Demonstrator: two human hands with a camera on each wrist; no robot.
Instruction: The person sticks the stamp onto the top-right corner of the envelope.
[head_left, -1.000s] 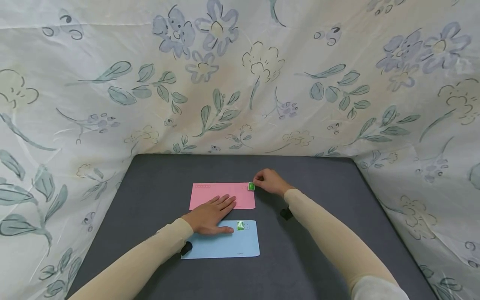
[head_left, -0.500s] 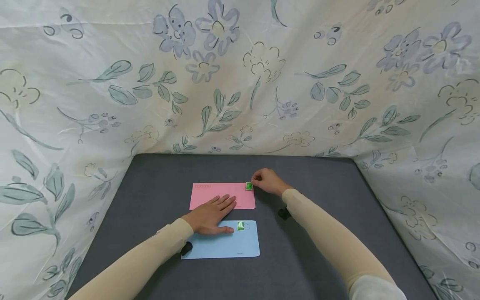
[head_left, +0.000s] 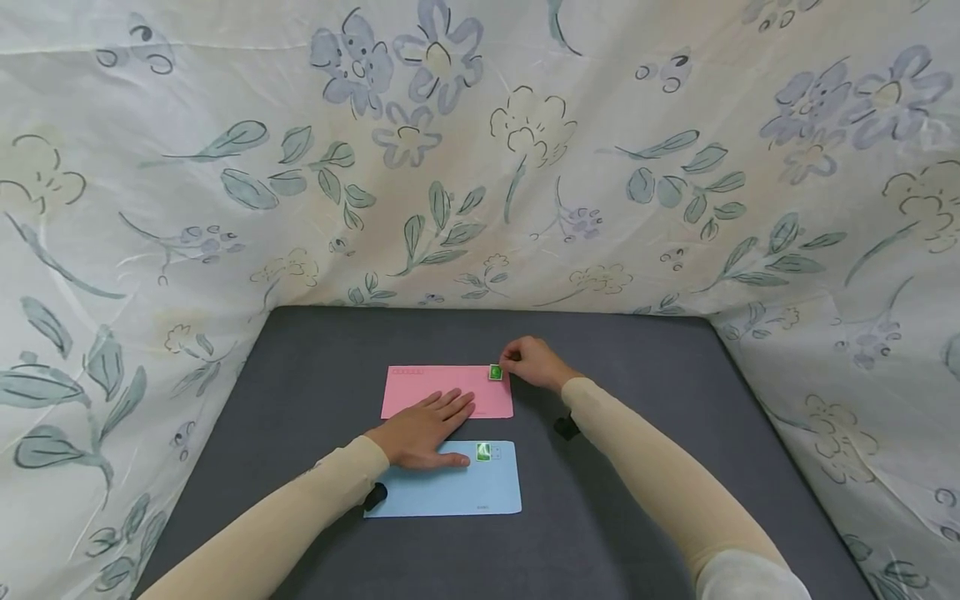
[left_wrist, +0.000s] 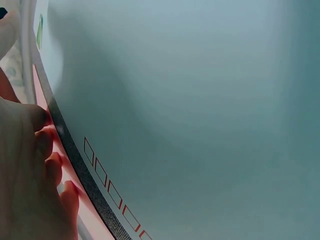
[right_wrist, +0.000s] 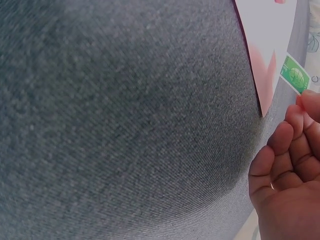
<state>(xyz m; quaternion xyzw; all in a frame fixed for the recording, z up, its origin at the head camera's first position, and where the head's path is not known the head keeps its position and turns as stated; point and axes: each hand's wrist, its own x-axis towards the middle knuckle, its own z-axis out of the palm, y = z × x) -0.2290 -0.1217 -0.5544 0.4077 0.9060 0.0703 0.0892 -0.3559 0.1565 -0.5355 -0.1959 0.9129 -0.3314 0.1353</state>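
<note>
A floral sheet (head_left: 480, 150) is hanging all round the back and sides, and a dark grey surface (head_left: 637, 467) is lying in front of it. At the centre a pink envelope (head_left: 442, 385) is sitting flat, with a blue envelope (head_left: 465, 492) just at its 6 o'clock, the two nearly touching edge to edge. The blue one is already carrying a green stamp (head_left: 483, 452) near its upper right corner.

The left hand (head_left: 420, 429) is lying flat, fingers straight and together, pressing on the lower part of the pink envelope while its heel is resting over the blue one's top edge.

The right hand (head_left: 531, 363) is coming in from 3 o'clock of the pink envelope, fingers curled, pinching a second stamp (head_left: 495, 372) at its fingertips (right_wrist: 310, 102). That stamp is sitting right at the pink envelope's upper right corner; the wrist view is showing it tilted, whether it is touching the paper I cannot tell.
</note>
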